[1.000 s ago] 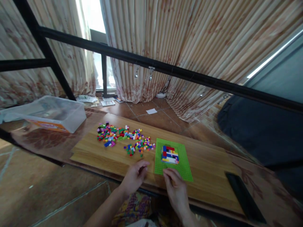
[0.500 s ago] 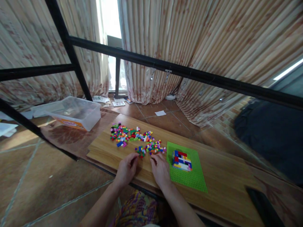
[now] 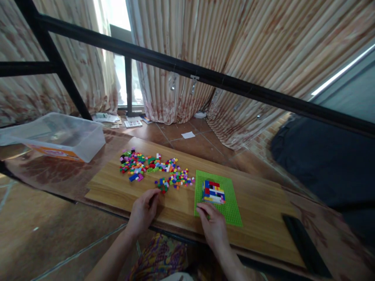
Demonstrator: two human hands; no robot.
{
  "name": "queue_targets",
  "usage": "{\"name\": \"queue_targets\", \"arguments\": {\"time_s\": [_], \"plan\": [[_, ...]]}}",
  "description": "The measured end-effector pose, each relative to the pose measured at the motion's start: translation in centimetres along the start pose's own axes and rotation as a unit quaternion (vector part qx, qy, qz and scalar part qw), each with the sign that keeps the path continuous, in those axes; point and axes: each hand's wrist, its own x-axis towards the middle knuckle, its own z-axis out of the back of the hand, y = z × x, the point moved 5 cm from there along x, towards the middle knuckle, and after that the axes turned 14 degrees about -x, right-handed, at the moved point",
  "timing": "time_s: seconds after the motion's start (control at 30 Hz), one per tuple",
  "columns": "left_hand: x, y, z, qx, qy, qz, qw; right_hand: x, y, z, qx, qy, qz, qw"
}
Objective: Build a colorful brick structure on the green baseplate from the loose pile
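Observation:
A green baseplate [image 3: 233,212] lies on the wooden board, bearing a small structure of red, blue, white and yellow toy bricks [image 3: 213,192]. Over the plate's near left part is my right hand [image 3: 214,225], thumb and forefinger pinched together just below the structure; anything between them is too small to make out. My left hand [image 3: 144,210] rests near the board's front edge with its fingers curled closed. Its fingertips are beside a small cluster of loose bricks [image 3: 163,185], and what they hold, if anything, is hidden. More loose toy bricks [image 3: 134,163] spread across the board's left half.
The wooden board [image 3: 263,238] sits on a low, cloth-covered surface. A clear plastic box [image 3: 88,142] with an orange label stands at the left. A dark flat object [image 3: 304,244] lies at the right end. Black metal bars [image 3: 146,54] cross above, before curtains [image 3: 181,35].
My right hand has moved right, from beside the loose bricks to over the green baseplate. My left hand stays by the small brick cluster. The whole view has shifted somewhat.

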Motion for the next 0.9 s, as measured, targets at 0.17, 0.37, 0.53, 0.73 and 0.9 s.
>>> {"name": "queue_targets", "arguments": {"time_s": [0.17,0.37,0.53,0.73,0.9], "plan": [[0.0,0.2,-0.2,0.028,-0.005,-0.025,0.999,0.3,-4.8,3.8,-0.049,-0.061,-0.027,0.997],[0.0,0.1,-0.3,0.047,0.0,-0.04,0.998,1.6,-6.5,5.2,-0.105,-0.099,0.016,0.989],[0.0,0.0,-0.2,0.049,-0.003,-0.042,0.998,1.9,-6.4,4.8,-0.131,-0.1,0.043,0.985],[0.0,0.2,-0.3,0.053,-0.005,-0.048,0.997,1.7,-6.4,4.9,-0.143,-0.098,0.053,0.984],[-0.1,0.2,-0.4,0.057,-0.007,-0.047,0.997,1.5,-6.3,4.9,-0.16,-0.1,0.072,0.979]]}}
